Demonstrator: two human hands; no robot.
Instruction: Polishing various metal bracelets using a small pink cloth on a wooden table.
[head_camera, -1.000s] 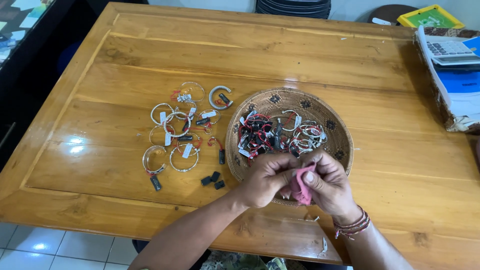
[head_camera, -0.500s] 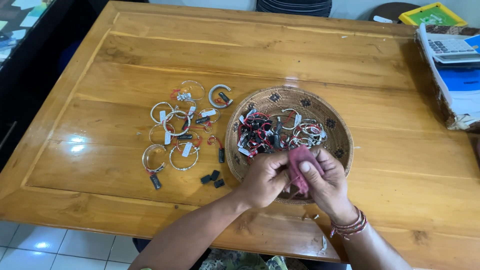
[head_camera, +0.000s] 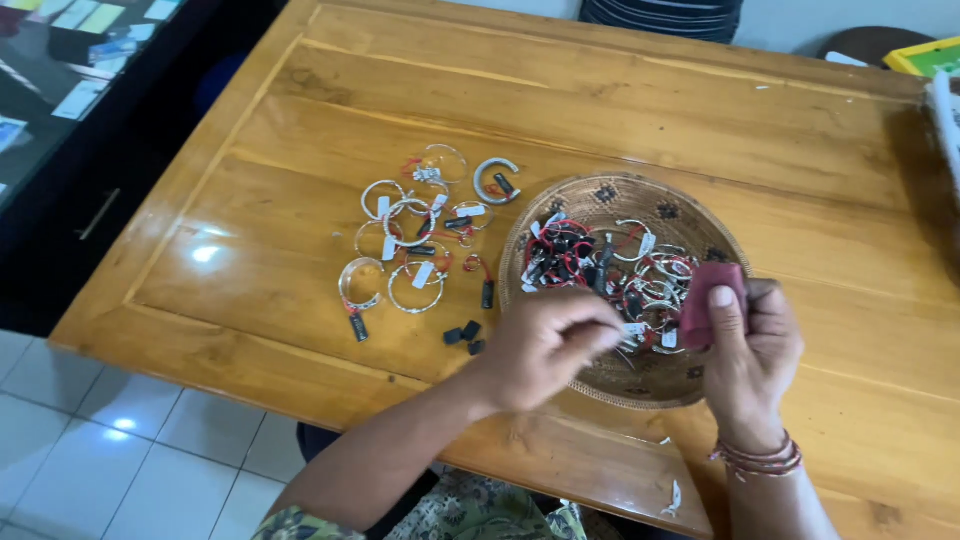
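A shallow woven basket (head_camera: 612, 195) holds several silver bracelets with tags and red strings (head_camera: 640, 270). My right hand (head_camera: 750, 350) grips a dark red cloth (head_camera: 708, 300) at the basket's right side. My left hand (head_camera: 545, 345) is over the basket's near edge, its fingers pinched on something small among the bracelets; what it is stays hidden. Left of the basket, several silver bangles with white tags (head_camera: 410, 235) lie spread on the wooden table (head_camera: 640, 110).
Small black tags (head_camera: 463, 335) lie near the bangles. A dark cabinet (head_camera: 90, 120) stands left of the table above a white tiled floor (head_camera: 130, 460). A stack of dark plates (head_camera: 665, 15) and a yellow-green box (head_camera: 925, 55) sit at the far edge.
My hands have come apart. The right hand moved right with the red cloth, and the left hand now reaches into the basket's near side.
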